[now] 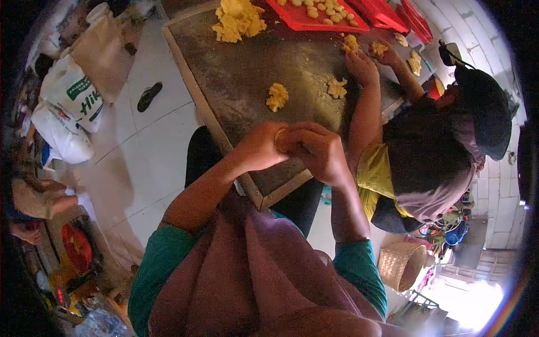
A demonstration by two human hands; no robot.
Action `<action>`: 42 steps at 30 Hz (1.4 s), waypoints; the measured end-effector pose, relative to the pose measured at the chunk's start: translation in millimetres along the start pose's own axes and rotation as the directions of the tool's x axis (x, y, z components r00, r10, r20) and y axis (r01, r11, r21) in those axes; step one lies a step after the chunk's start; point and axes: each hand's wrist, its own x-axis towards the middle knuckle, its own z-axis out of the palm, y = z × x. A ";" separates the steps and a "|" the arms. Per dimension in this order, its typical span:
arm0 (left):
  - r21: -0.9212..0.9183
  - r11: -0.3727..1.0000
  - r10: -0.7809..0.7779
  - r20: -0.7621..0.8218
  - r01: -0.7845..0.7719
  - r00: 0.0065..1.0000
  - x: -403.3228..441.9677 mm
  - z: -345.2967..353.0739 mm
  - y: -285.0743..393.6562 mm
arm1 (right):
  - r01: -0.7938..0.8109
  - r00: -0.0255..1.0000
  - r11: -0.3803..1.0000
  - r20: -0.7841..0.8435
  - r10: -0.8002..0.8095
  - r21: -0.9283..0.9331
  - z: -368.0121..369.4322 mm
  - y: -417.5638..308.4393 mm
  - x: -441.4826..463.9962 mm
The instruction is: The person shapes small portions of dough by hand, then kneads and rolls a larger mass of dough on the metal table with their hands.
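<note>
My left hand [261,147] and my right hand [315,147] are cupped together above the near corner of the dark table [230,84]. Between them a bit of yellowish dough [279,136] shows; the fingers hide most of it. My right fingers curl over the top, and my left palm is closed against them. Just beyond my hands lies a rough yellow lump of dough [277,97]. A paler lump of dough [337,88] rests to its right. Farther back sits a large crumbly mound of yellow dough [238,21].
Red trays stand at the far edge; the nearest red tray [292,21] carries several pale dough balls. On the right, a person in a dark cap [477,101] handles yellow dough over the table. White sacks [76,95] and a black sandal [149,96] are on the tiled floor at left.
</note>
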 end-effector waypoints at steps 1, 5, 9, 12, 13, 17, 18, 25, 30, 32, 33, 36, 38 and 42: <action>-0.020 0.999 -0.034 -0.050 0.033 0.998 0.0 1.8 2.6 | -0.045 0.998 0.999 -0.034 0.044 -0.021 0.5 -1.3 -0.2; 0.077 0.988 -0.107 -0.300 0.136 0.948 -0.1 17.5 0.8 | -0.339 0.922 0.936 -0.164 0.351 0.095 12.2 -0.8 -3.2; -0.004 0.996 -0.092 -0.084 0.092 0.992 -3.1 3.9 1.1 | -0.104 0.993 0.994 -0.046 0.105 0.023 2.9 -3.9 1.5; -0.123 0.990 -0.065 0.029 0.068 0.997 0.6 0.6 -2.5 | -0.045 0.999 0.998 -0.003 0.046 0.041 2.7 -3.9 3.9; -0.134 0.988 -0.073 0.018 0.075 0.997 2.3 3.0 -10.3 | -0.047 0.999 0.998 -0.001 0.047 0.029 2.3 -2.9 5.7; -0.004 1.000 -0.008 -0.337 0.007 0.942 -0.5 11.1 9.3 | -0.381 0.911 0.924 -0.156 0.382 0.033 10.6 -2.7 3.9; 0.004 0.999 -0.047 -0.268 0.050 0.962 -0.7 10.5 3.9 | -0.326 0.938 0.945 -0.112 0.328 0.039 9.8 -3.3 3.5; -0.099 0.993 -0.062 0.014 0.063 0.998 2.6 8.8 -18.4 | -0.076 0.996 0.996 0.051 0.078 -0.039 -0.1 0.1 4.6; -0.158 0.987 -0.073 -0.242 0.035 0.967 4.1 15.4 -5.4 | -0.299 0.949 0.954 -0.106 0.298 0.008 13.8 6.7 3.3; -0.003 0.993 -0.117 -0.185 0.118 0.976 3.7 10.2 -6.3 | -0.214 0.977 0.975 -0.005 0.214 -0.063 1.5 -7.5 11.2; -0.002 0.997 -0.071 -0.141 0.072 0.987 3.5 6.9 -7.1 | -0.143 0.990 0.989 0.004 0.143 -0.050 1.4 -4.5 11.4; -0.005 1.000 0.020 -0.064 -0.021 0.998 4.0 3.0 -10.7 | -0.037 0.999 0.999 0.025 0.038 -0.033 2.8 1.9 11.8; 0.008 1.000 0.030 -0.101 -0.029 0.994 7.1 5.1 -15.0 | -0.094 0.995 0.994 0.038 0.096 -0.058 4.0 -1.4 14.1; 0.003 1.000 -0.003 -0.287 0.004 0.958 8.4 8.9 -8.2 | -0.181 0.983 0.978 -0.050 0.176 -0.105 13.6 3.4 14.4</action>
